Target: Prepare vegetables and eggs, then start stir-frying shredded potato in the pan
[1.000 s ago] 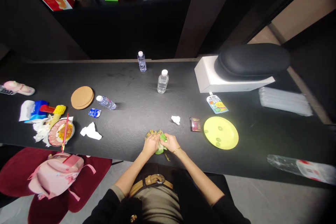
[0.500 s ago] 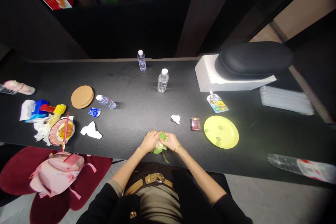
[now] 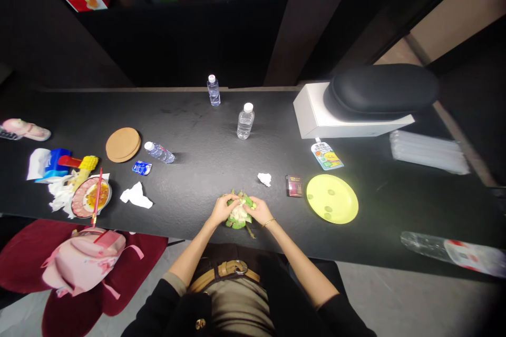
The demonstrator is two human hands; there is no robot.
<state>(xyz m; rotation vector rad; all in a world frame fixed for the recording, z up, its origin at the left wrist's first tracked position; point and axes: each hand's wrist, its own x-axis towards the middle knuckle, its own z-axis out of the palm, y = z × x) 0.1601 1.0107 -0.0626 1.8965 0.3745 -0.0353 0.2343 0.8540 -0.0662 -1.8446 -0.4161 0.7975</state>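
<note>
Greens (image 3: 239,215) rest between left hand (image 3: 222,210) and right hand (image 3: 261,212), both grasping them.

A black case (image 3: 382,90) rests on a white box (image 3: 336,128); a blurred, probably plastic bottle (image 3: 454,253) lies far right

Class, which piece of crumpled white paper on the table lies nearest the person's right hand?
The small scrap just beyond the right hand, left of the dark red box. The other crumpled pieces lie well past the left hand.
</note>
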